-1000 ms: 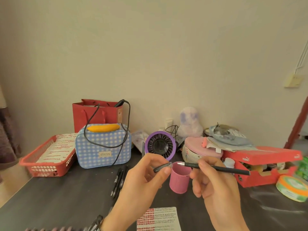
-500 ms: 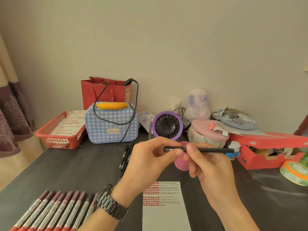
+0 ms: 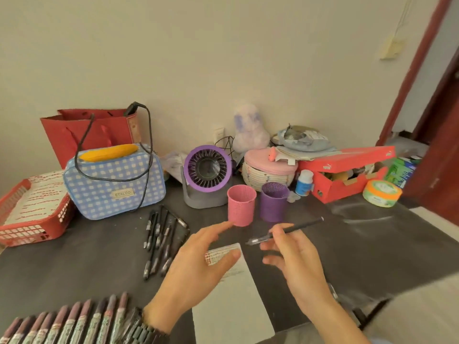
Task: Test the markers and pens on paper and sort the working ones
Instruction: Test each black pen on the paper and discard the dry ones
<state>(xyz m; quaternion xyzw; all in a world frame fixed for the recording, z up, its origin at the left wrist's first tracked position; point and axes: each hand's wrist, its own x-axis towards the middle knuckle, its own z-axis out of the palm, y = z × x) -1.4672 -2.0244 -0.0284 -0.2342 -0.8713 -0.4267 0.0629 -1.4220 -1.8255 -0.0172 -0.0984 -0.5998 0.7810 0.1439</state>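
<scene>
Nearest, at the lower left, a row of markers (image 3: pixel 62 324) lies side by side. Just right of it is a white paper sheet (image 3: pixel 231 306), its far end printed red. The left hand (image 3: pixel 198 264) hovers over that end with fingers spread, holding nothing I can see. The right hand (image 3: pixel 295 259) pinches a black pen (image 3: pixel 285 232) in its fingertips above the paper's far right corner, tip pointing left and tail tilted up to the right. From this hand a wide stretch of dark tabletop (image 3: pixel 372 244) runs to the right edge. Left of the hands lies a loose bunch of black pens (image 3: pixel 161 242). Beyond stand a pink cup (image 3: pixel 241 204) and a purple cup (image 3: pixel 274 201), just beside each other. A fan (image 3: pixel 207 175), a checked case (image 3: pixel 114 184) and a red box (image 3: pixel 347 175) line the wall.
</scene>
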